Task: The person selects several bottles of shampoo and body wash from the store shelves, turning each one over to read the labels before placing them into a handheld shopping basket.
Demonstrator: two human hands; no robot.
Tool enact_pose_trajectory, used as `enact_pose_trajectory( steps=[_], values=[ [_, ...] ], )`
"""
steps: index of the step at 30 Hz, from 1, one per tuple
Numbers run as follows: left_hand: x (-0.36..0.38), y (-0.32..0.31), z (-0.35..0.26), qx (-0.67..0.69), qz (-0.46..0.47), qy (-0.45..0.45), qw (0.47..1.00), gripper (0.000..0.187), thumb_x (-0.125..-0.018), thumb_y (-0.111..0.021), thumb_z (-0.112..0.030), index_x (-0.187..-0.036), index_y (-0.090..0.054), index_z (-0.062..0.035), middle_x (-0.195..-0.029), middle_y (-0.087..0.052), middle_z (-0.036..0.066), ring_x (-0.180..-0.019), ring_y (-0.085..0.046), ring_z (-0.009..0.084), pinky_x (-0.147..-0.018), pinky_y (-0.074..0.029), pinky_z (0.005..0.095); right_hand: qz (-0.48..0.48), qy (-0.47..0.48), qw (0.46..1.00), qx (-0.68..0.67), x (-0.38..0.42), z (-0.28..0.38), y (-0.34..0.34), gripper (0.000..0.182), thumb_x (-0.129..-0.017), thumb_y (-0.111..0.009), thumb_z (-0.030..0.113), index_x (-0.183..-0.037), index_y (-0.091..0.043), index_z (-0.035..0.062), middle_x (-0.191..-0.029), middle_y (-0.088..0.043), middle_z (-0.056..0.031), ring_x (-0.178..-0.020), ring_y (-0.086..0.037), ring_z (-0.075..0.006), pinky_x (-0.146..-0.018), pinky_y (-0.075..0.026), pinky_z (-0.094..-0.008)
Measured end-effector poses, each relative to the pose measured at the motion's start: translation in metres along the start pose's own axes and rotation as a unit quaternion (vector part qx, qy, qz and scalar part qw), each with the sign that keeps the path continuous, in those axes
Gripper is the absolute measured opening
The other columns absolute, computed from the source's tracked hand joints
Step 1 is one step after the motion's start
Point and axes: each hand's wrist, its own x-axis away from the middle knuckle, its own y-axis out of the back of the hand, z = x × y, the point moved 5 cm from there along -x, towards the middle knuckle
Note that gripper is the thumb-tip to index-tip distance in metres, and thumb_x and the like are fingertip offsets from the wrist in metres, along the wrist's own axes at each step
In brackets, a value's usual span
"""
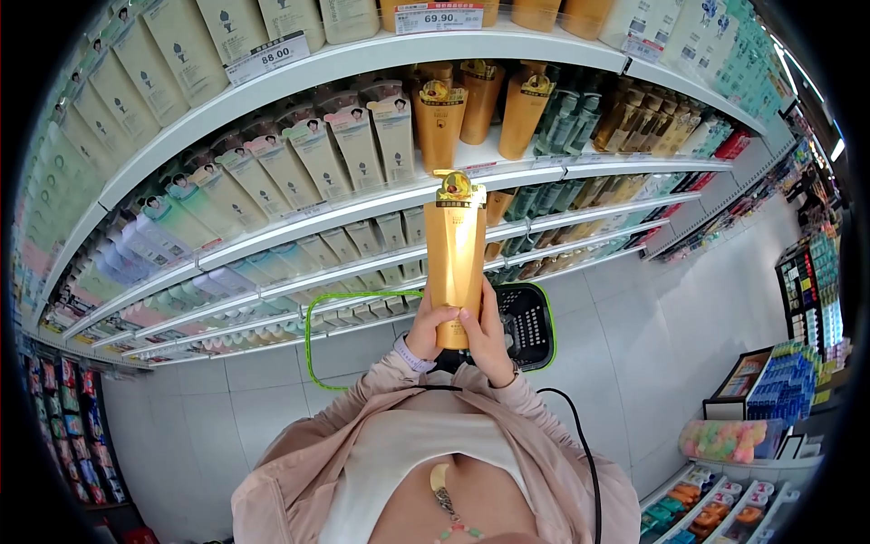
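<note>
Upright in front of my body is a gold bottle (456,258) with a black band and an ornate gold tag at its top. My left hand (430,329) wraps its lower left side, thumb across the front. From the lower right, my right hand (489,335) grips the same bottle, its thumb near the other thumb. Similar gold bottles (440,122) stand on the shelf just beyond. Partly hidden behind my hands, a black basket (528,322) with a green rim is at floor level.
Curved white shelves (362,204) hold rows of boxed bottles (344,140) and dark green bottles (564,122). A price label (439,18) reads 69.90. Grey floor tiles (625,335) lie below. Display stands (766,385) are at right, and a rack (77,426) at left. A black cable (589,444) hangs beside my right arm.
</note>
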Motion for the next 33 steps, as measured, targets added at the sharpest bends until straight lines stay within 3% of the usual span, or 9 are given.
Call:
enact_pose_trajectory(
  steps=[3, 5, 9, 15, 19, 25, 27, 31, 33],
  values=[
    [0.003, -0.003, -0.002, -0.069, 0.014, -0.011, 0.997, 0.057, -0.076, -0.05, -0.013, -0.129, -0.029, -0.0043, -0.117, -0.046, 0.011, -0.106, -0.049, 0.0222, -0.089, -0.04, 0.0313, -0.011, -0.014, 1.0, -0.016, 0.008, -0.002, -0.003, 0.061, -0.082, -0.053, 0.014, -0.131, -0.021, -0.0035, -0.124, -0.034, -0.0188, -0.116, -0.036, -0.0278, -0.098, -0.028, -0.0346],
    [0.002, 0.002, 0.01, 0.06, -0.011, 0.05, 0.997, 0.047, -0.088, -0.04, -0.031, -0.126, -0.034, -0.0049, -0.116, -0.049, 0.011, -0.104, -0.051, 0.0222, -0.088, -0.042, 0.0318, -0.002, 0.007, 0.999, 0.035, 0.013, -0.002, -0.002, 0.073, -0.077, -0.06, 0.015, -0.133, -0.017, -0.0017, -0.129, -0.031, -0.0158, -0.119, -0.033, -0.0231, -0.099, -0.028, -0.0325],
    [0.001, -0.01, 0.011, 0.093, -0.034, 0.097, 0.99, 0.062, -0.09, -0.021, -0.054, -0.122, -0.042, -0.0054, -0.115, -0.052, 0.009, -0.103, -0.052, 0.0192, -0.088, -0.043, 0.0315, -0.022, 0.044, 0.988, 0.146, 0.02, 0.02, -0.001, 0.095, -0.061, -0.074, 0.021, -0.133, -0.016, -0.0027, -0.13, -0.029, -0.019, -0.12, -0.032, -0.0297, -0.1, -0.026, -0.0367],
    [-0.003, -0.008, 0.013, 0.052, -0.017, 0.061, 0.997, 0.062, -0.089, -0.025, -0.055, -0.123, -0.039, -0.0062, -0.116, -0.05, 0.01, -0.104, -0.052, 0.022, -0.089, -0.043, 0.0341, -0.05, 0.074, 0.975, 0.203, 0.026, 0.026, 0.003, 0.093, -0.06, -0.075, 0.019, -0.131, -0.02, -0.0032, -0.126, -0.031, -0.0221, -0.117, -0.032, -0.0354, -0.099, -0.026, -0.0396],
    [-0.003, -0.007, 0.011, 0.025, -0.015, 0.041, 0.999, 0.061, -0.088, -0.026, -0.055, -0.123, -0.039, -0.0057, -0.116, -0.049, 0.011, -0.105, -0.051, 0.022, -0.09, -0.041, 0.0349, -0.073, 0.066, 0.973, 0.207, 0.029, 0.022, 0.006, 0.087, -0.062, -0.075, 0.018, -0.13, -0.025, -0.0029, -0.126, -0.033, -0.0187, -0.117, -0.036, -0.031, -0.096, -0.032, -0.0371],
    [-0.001, -0.027, -0.01, -0.03, 0.021, -0.042, 0.998, 0.058, -0.088, -0.037, -0.049, -0.129, -0.027, -0.01, -0.119, -0.044, 0.01, -0.108, -0.048, 0.0234, -0.091, -0.039, 0.0383, -0.124, -0.01, 0.992, 0.001, 0.031, 0.004, 0.008, 0.081, -0.065, -0.074, 0.017, -0.127, -0.027, -0.003, -0.122, -0.04, -0.0177, -0.108, -0.047, -0.0291, -0.084, -0.043, -0.0344],
    [0.002, -0.034, -0.02, -0.094, 0.021, -0.072, 0.993, 0.066, -0.085, -0.046, -0.049, -0.132, -0.019, -0.0128, -0.122, -0.04, 0.008, -0.11, -0.045, 0.023, -0.091, -0.039, 0.0377, -0.108, 0.025, 0.974, 0.197, 0.03, 0.017, 0.012, 0.077, -0.066, -0.074, 0.018, -0.124, -0.029, -0.0039, -0.115, -0.045, -0.0197, -0.102, -0.051, -0.0299, -0.086, -0.041, -0.0348],
    [-0.006, -0.035, -0.046, -0.147, 0.063, -0.154, 0.975, 0.077, -0.081, -0.05, -0.053, -0.134, -0.016, -0.01, -0.126, -0.036, 0.007, -0.114, -0.042, 0.0222, -0.092, -0.038, 0.0364, -0.082, 0.025, 0.977, 0.197, 0.04, 0.003, 0.007, 0.076, -0.065, -0.075, 0.019, -0.123, -0.031, -0.0035, -0.11, -0.048, -0.0189, -0.102, -0.051, -0.0273, -0.085, -0.041, -0.0344],
    [-0.007, -0.048, -0.065, -0.175, 0.095, -0.195, 0.961, 0.083, -0.078, -0.05, -0.057, -0.134, -0.015, -0.0066, -0.128, -0.036, 0.007, -0.114, -0.041, 0.0212, -0.093, -0.036, 0.0352, -0.002, -0.011, 0.999, 0.049, 0.045, -0.013, 0.001, 0.075, -0.067, -0.073, 0.025, -0.122, -0.031, -0.0033, -0.111, -0.048, -0.0164, -0.101, -0.051, -0.0264, -0.085, -0.041, -0.0334]
  ],
)
